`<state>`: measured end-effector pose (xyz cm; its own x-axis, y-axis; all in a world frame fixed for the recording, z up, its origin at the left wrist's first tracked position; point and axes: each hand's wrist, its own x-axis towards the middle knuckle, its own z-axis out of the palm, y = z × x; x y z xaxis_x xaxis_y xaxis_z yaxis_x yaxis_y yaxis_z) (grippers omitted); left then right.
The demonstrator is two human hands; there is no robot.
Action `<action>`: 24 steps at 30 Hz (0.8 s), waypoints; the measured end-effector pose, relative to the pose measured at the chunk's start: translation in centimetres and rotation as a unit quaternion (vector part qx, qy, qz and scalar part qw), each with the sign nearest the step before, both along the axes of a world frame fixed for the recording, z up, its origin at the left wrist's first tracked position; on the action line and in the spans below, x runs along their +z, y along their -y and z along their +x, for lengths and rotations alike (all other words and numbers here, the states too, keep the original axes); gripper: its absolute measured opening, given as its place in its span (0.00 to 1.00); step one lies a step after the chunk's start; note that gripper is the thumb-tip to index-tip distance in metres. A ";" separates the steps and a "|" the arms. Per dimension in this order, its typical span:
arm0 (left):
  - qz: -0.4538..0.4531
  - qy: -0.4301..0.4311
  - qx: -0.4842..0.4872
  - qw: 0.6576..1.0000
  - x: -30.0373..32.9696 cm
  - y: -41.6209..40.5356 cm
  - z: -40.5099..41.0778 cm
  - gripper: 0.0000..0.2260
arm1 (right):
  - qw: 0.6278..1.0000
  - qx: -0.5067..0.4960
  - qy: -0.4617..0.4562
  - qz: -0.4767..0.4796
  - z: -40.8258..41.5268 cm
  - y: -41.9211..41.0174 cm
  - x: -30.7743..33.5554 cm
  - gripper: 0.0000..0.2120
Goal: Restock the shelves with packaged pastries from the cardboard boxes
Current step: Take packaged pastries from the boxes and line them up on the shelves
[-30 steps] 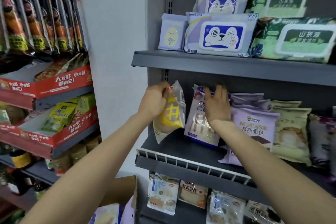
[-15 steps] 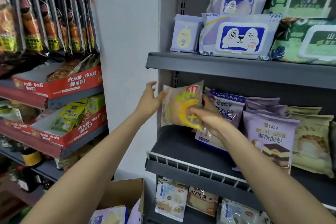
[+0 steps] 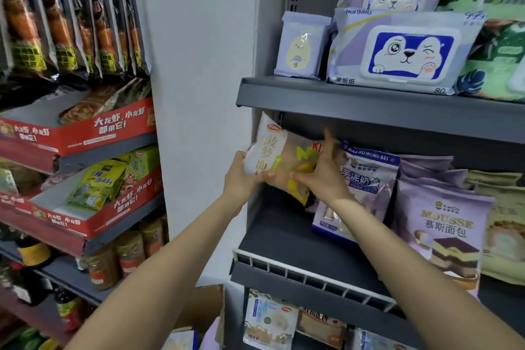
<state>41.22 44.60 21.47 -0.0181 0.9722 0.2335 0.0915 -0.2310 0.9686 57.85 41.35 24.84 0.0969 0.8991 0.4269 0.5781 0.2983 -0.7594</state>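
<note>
I hold two pastry packs together at the left end of the grey middle shelf. My left hand grips a white pack with green and yellow print from below. My right hand pinches a brown and yellow pack just right of it, index finger raised. Both packs are tilted and above the shelf floor. To their right stand a purple taro pack and a purple mousse bread pack. A cardboard box shows at the bottom.
The upper shelf carries wet-wipe packs. A white wire rail edges the middle shelf's front. More bread packs sit on the shelf below. At left, red display trays hold seasoning and black snack bags hang.
A white pack has come into my left hand, which was open half a second ago. My right hand still holds the yellow pack, now pressed beside the white one. The view moved closer.
</note>
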 end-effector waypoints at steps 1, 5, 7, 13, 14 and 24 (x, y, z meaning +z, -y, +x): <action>0.003 0.020 0.013 1.000 -0.2 -0.3 0.4 0.21 | 0.996 -0.021 0.090 0.007 -0.4 -0.2 0.2 0.54; 0.007 0.048 0.027 0.998 -0.7 -1.6 2.0 0.14 | 0.925 -0.077 0.368 0.062 -1.0 -2.7 0.4 0.54; 0.016 0.045 0.023 0.999 -1.2 -2.5 2.2 0.11 | 0.911 -0.076 0.404 0.023 -1.3 -4.1 0.0 0.57; 0.019 -0.046 0.024 0.999 -1.3 -3.7 2.5 0.11 | 0.941 -0.036 0.329 -0.067 -1.5 -7.2 -2.6 0.45; 0.025 -0.093 0.036 0.995 -1.2 -3.5 2.6 0.10 | 0.946 -0.008 0.314 -0.079 -1.9 -7.6 -3.1 0.43; 0.141 -0.315 0.100 0.933 -1.3 -2.5 1.5 0.15 | 0.976 0.017 0.099 -0.195 -2.4 -11.4 -3.3 0.58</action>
